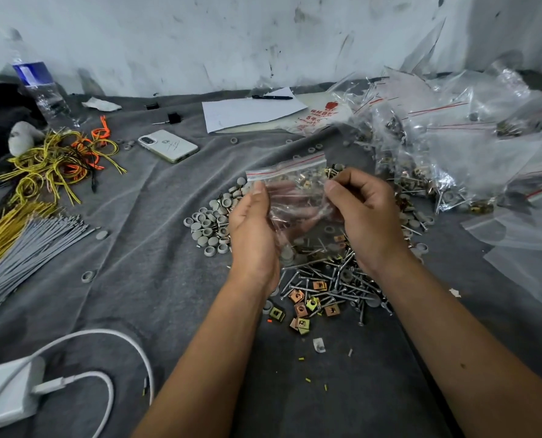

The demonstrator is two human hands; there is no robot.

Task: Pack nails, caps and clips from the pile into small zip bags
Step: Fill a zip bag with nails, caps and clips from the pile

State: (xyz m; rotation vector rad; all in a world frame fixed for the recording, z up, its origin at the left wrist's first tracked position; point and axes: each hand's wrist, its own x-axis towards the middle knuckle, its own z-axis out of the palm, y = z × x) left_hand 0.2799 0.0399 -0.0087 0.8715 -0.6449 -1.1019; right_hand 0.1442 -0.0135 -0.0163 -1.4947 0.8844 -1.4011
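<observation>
Over the grey cloth | we hold a small clear red-striped zip bag above the pile: left hand cupping it, right hand pinching it | filled bags sit right | many steel nails, grey caps, brass clips remain.

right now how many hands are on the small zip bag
2: the left hand holds the left edge of the zip bag, and the right hand pinches its right edge. Neither is hidden.

A zip bag is being held above the pile; caps are lying left, filled bags far right.
</observation>
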